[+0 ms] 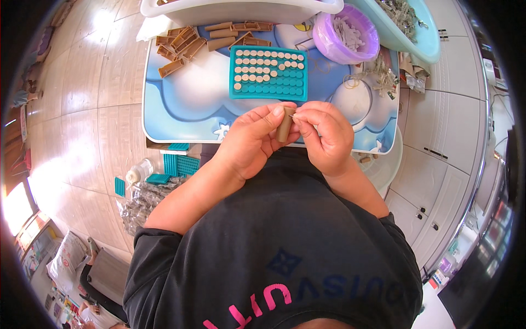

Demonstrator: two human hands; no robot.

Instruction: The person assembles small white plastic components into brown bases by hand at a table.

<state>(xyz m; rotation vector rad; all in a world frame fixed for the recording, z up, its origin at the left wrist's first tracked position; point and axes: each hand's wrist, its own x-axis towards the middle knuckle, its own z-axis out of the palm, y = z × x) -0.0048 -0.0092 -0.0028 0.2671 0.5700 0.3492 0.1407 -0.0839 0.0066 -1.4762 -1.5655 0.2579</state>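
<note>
One brown piece, roughly cylindrical, stands slightly tilted in the left hand, whose thumb and fingers hold it; the fingers behind are partly hidden. At the piece's right side, near its upper end, the right hand has thumb and fingertips drawn narrowly together. Whatever sits between them is too small to make out, so I cannot tell whether it grips anything.

Just beyond both hands lies one teal tray on the blue-and-white table. Round pale discs fill its far rows; a single disc sits at the left of the nearest row that has any. The rest are packed too closely for a sure count.

Farther out, ahead of the left hand, hollow brown pieces overlap in a heap, hard to count, with three rounded brown pieces just right of them. Beyond the right hand stands one purple basin of pale bits, beside one light-teal basin; both basins and one white tub are cut off or crowded at the far edge.

Below the right hand, the table and forearm partly cover a clear tub. Left of the left forearm, on the floor, lie several teal trays, a white bottle and a plastic bag, its contents unclear.
</note>
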